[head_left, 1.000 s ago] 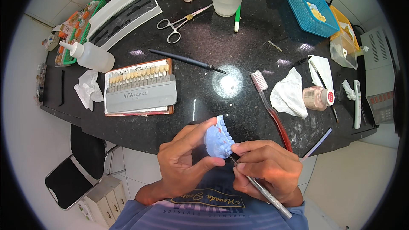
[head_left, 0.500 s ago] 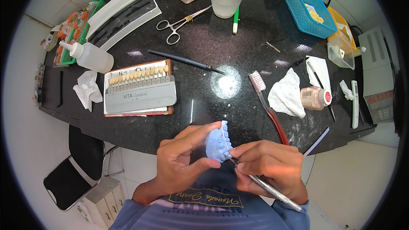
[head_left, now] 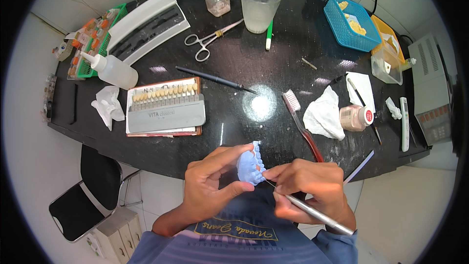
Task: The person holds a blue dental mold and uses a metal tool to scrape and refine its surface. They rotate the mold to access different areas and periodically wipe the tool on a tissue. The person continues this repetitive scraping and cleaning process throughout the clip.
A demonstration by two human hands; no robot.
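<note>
The blue dental cast (head_left: 248, 168) is held raised by the near edge of the bench (head_left: 234, 129), its row of teeth turned to the right. It is gripped by the left hand (head_left: 209, 180), whose fingers are parted only by the cast's width, thumb below and index finger above. A slim metal tool (head_left: 320, 211) is pinched like a pen in the closed fingers of the right hand (head_left: 310, 183), its tip directed at the lower teeth; whether contact is made cannot be told. The step in hand is judged to be fine tool work along the teeth; a steadied cast and small, light strokes seem called for next. Beyond, a toothbrush (head_left: 304, 129) and a shade guide (head_left: 166, 113) are laid on the bench.
</note>
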